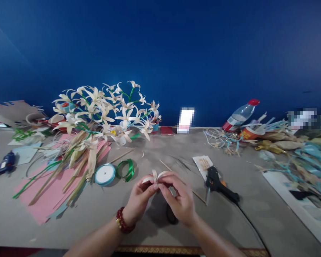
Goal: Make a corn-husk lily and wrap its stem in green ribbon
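I see my left hand (139, 199) and right hand (181, 200) meet above the desk (101, 214), fingers (169, 185) pinched shut on a flower (155, 176) whose pale petals stick up just above them.

Tape roll (105, 174) left of hands; glue gun (219, 184) right; flowers (107, 107) behind.

A deep blue wall (176, 43) rises behind a wide grey-brown tabletop (155, 150), evenly lit with soft shadows.

A craft workshop here: grey tabletop (155, 153) strewn with cream paper flowers (104, 110), green ribbon spool (126, 169), black glue gun (219, 184).
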A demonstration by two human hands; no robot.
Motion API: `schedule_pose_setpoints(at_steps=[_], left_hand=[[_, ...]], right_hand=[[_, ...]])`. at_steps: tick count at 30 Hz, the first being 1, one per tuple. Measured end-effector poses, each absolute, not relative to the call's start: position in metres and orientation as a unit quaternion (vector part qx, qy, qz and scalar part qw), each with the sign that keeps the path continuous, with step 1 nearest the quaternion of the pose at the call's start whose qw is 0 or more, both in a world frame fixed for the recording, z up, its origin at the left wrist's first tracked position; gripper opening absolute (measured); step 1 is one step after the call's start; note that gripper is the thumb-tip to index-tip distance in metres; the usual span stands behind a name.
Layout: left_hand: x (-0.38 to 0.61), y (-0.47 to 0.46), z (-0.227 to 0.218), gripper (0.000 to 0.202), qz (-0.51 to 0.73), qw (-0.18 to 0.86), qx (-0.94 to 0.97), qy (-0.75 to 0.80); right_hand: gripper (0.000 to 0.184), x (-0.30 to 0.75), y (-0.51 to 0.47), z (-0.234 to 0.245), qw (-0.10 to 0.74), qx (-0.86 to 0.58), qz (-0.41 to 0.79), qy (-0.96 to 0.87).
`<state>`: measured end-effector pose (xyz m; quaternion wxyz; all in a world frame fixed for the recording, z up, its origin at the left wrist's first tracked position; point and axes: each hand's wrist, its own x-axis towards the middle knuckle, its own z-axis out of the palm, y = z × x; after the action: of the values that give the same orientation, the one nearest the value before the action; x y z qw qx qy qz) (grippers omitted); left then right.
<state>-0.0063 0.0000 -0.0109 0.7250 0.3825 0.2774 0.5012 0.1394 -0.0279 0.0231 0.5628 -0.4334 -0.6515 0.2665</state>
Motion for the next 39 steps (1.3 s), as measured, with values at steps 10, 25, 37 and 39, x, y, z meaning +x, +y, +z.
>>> schedule_pose_setpoints(at_steps=[10,25,37,39], left_hand=[[-0.007,0.0,-0.012,0.008,0.494,0.72,0.402,0.274],[-0.007,0.004,-0.001,0.014,0.537,0.699,0.395,0.259],[-0.005,0.008,-0.009,0.024,0.557,0.653,0.384,0.341],[-0.006,0.007,-0.01,0.024,0.557,0.644,0.393,0.347]], right_hand=[[0.01,0.141,-0.027,0.018,0.552,-0.458,0.227,-0.658],[0.021,0.174,0.0,0.026,0.751,-0.441,0.305,-0.384],[0.034,0.231,-0.022,0.076,0.841,-0.405,0.173,-0.314],[0.038,0.231,-0.029,0.073,0.819,-0.428,0.146,-0.354]])
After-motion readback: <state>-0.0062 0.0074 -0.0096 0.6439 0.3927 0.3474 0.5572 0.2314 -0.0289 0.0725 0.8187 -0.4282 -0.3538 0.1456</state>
